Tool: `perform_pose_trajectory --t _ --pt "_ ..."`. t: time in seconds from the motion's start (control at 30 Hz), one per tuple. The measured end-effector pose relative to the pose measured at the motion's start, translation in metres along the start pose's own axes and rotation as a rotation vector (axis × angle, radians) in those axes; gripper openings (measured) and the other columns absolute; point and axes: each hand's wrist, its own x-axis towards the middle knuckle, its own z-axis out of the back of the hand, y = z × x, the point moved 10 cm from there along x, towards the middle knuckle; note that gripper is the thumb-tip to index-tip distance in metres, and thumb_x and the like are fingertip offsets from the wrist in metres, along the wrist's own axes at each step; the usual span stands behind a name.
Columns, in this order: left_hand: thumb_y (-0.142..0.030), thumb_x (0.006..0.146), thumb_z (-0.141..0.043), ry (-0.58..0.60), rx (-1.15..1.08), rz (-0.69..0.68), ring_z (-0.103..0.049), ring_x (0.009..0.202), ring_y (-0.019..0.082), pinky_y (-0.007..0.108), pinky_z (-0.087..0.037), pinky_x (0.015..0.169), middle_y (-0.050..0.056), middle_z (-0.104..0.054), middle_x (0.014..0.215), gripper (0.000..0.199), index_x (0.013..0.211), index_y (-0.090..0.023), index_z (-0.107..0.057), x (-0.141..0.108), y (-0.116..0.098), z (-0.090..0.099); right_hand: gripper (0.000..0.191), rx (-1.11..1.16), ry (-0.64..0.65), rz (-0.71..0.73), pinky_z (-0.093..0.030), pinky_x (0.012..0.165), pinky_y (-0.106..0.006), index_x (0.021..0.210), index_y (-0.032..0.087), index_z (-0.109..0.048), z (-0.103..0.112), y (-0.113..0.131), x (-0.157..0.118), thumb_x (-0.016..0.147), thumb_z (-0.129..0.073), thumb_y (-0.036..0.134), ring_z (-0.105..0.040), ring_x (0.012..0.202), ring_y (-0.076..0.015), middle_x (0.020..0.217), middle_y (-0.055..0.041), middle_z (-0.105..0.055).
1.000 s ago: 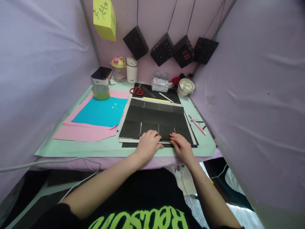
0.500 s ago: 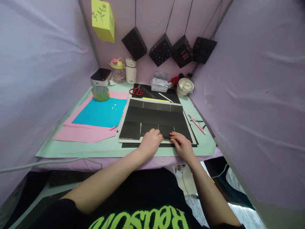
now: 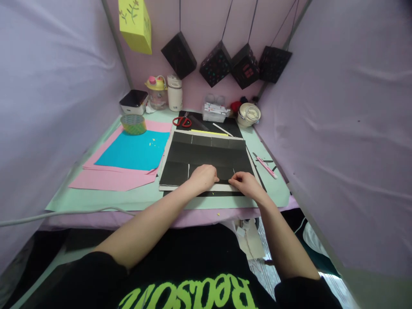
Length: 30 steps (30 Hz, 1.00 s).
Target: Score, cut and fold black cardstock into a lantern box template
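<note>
A black sheet of paper [image 3: 206,150] with creases and short slits along its near and far edges lies on a pale board [image 3: 167,187]. My left hand [image 3: 205,177] is closed, pinching a flap at the sheet's near edge. A little to the right, my right hand [image 3: 243,182] pinches the same near edge between thumb and fingers. Between the two hands the flap's edge appears lifted or folded. More black paper [image 3: 222,194] sticks out beneath the board.
Blue paper [image 3: 131,150] over pink sheets [image 3: 99,180] sits left, beside a tape roll [image 3: 133,124]. Red-handled scissors [image 3: 182,122] and a marker box [image 3: 214,112] stand behind. A pink craft knife [image 3: 265,166] lies right. Black boxes [image 3: 243,66] hang above.
Both hands have moved slightly up and their fingers have drawn into a tighter pinch at the near edge. The flap between them is now bent. The view has shifted slightly.
</note>
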Motion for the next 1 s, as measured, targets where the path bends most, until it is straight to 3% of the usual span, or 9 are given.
perform_pose_trajectory --t 0.3,0.43,0.73,0.87,1.0 --pt "-0.025 0.082 -0.062 0.006 0.044 0.016 -0.067 0.085 0.022 0.026 -0.046 0.068 0.008 -0.072 0.083 0.014 0.076 -0.017 -0.072 -0.001 -0.002 -0.002 0.022 -0.089 -0.033 -0.003 -0.037 0.057 -0.025 0.064 0.020 -0.060 0.005 -0.002 0.008 0.073 -0.066 0.040 -0.055 0.063 -0.0151 0.071 -0.0011 -0.061" --pt "-0.027 0.084 -0.062 -0.037 0.087 0.007 -0.067 0.083 0.024 0.030 -0.047 0.071 0.012 -0.070 0.087 0.016 0.083 -0.014 -0.071 -0.002 -0.002 -0.004 0.028 -0.119 0.011 -0.060 -0.033 0.053 -0.025 0.061 0.021 -0.054 0.001 -0.011 0.011 0.073 -0.066 0.043 -0.053 0.058 -0.0143 0.064 0.0001 -0.059" --pt "-0.022 0.089 -0.058 -0.097 0.158 -0.032 -0.064 0.082 0.025 0.031 -0.045 0.072 0.013 -0.065 0.087 0.016 0.088 -0.010 -0.067 -0.008 -0.006 -0.005 0.025 -0.135 0.120 -0.003 -0.031 0.053 -0.025 0.064 0.021 -0.049 -0.009 -0.020 0.020 0.077 -0.062 0.038 -0.048 0.057 -0.0132 0.063 0.0019 -0.054" --pt "-0.018 0.092 -0.052 -0.186 0.175 -0.084 -0.058 0.091 0.023 0.032 -0.043 0.074 0.011 -0.060 0.101 0.019 0.108 -0.015 -0.063 -0.023 -0.016 -0.006 0.018 -0.150 -0.045 0.064 -0.035 0.060 -0.026 0.080 0.021 -0.054 0.003 -0.009 0.013 0.076 -0.066 0.034 -0.053 0.066 -0.0146 0.075 0.0019 -0.057" --pt "-0.020 0.097 -0.044 -0.259 0.296 -0.346 -0.049 0.096 0.024 0.033 -0.040 0.076 0.008 -0.056 0.101 0.022 0.106 -0.018 -0.064 -0.043 -0.046 -0.019 0.007 -0.208 -0.204 0.318 -0.038 0.072 -0.030 0.091 0.020 -0.059 0.004 0.024 -0.011 0.084 -0.058 0.017 -0.056 0.083 -0.0172 0.089 -0.0021 -0.060"
